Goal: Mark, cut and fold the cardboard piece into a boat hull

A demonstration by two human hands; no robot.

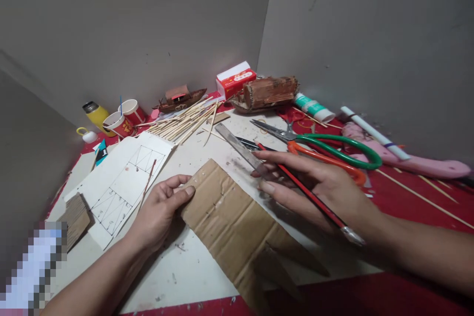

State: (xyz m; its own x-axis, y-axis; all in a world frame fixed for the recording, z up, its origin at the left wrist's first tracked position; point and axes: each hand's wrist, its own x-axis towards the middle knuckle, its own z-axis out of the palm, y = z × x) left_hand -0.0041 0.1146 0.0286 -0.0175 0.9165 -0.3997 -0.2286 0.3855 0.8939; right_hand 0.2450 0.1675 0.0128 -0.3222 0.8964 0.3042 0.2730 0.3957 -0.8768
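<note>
My left hand (163, 210) pinches the upper left corner of a creased piece of brown cardboard (229, 217), thumb on top. The cardboard's lower right end is cut into pointed strips, and it is held tilted above the white board. In my right hand (314, 185) are a clear ruler (242, 152), gripped between thumb and fingers, and a red and black pencil (314, 197) lying across the palm side. The ruler points away toward the sticks, apart from the cardboard. Left of my left hand lies a paper with a pencil-line drawing (118, 197).
Large scissors (333, 145) with green and orange handles lie beyond my right hand, near a pink glue gun (418, 158). Thin wooden sticks (185, 121), two model boats (270, 93), paper cups (118, 126) and a yellow bottle (98, 116) line the back by the grey walls.
</note>
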